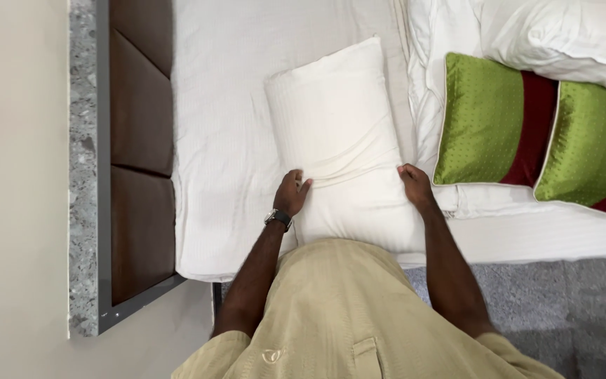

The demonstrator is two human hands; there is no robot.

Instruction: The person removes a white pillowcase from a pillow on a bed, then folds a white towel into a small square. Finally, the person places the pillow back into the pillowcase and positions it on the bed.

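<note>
A white pillow (334, 133) lies lengthwise on the white bed sheet (219, 105), near the brown padded headboard (140, 140). My left hand (292, 193), with a dark wristwatch on its wrist, presses on the pillow's left edge near its lower end. My right hand (414, 184) rests against the pillow's right edge at about the same height. The pillow creases between the two hands. Both hands have fingers bent onto the fabric; I cannot see them wrapped around it.
Two green cushions with dark red bands (496, 123) (590, 151) lie on the bed to the right, with a folded white duvet (569, 35) behind them. Grey floor (562, 309) shows at the lower right, a pale wall (15, 189) at the left.
</note>
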